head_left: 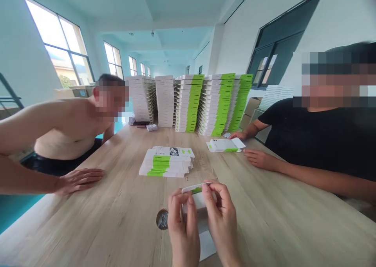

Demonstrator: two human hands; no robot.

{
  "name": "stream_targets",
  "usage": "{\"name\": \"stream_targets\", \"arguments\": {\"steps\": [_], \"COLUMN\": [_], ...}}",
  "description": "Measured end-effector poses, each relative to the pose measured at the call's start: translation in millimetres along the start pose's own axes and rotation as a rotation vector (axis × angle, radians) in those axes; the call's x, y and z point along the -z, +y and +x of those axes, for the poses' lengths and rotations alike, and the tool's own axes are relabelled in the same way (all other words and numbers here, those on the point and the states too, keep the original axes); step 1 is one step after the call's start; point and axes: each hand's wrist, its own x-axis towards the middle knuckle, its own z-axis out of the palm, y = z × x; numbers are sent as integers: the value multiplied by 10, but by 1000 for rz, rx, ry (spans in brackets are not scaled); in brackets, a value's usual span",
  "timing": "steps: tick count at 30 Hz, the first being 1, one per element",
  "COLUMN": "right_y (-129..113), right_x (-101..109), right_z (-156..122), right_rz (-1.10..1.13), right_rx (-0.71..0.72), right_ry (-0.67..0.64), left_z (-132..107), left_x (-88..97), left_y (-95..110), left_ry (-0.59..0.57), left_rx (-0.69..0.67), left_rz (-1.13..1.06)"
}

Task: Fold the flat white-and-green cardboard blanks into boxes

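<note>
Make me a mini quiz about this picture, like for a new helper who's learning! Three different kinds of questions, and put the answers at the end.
1. True or false: the camera wearer's left hand and right hand hold the same white carton.

2. What lies on the wood-grain table just beyond those hands?
A) scissors
B) a pile of cartons
C) a lamp

3. Fill in: some of the tall carton stacks at the back are white with ____ bands.

Key: 1. True; 2. B; 3. green
</note>
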Motion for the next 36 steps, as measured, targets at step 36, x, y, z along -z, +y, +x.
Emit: {"name": "stream_targets", "arguments": {"steps": [36], "right_y": [-25], "right_x": [-91], "right_z": [-140], "right_rz": [147], "right_rx": [-325], "right_ry": [6], "left_z": [34], "left_x": [-19], "left_y": [15], "left_ry": [-169], "left_rx": [305], "left_rz": [-290]}}
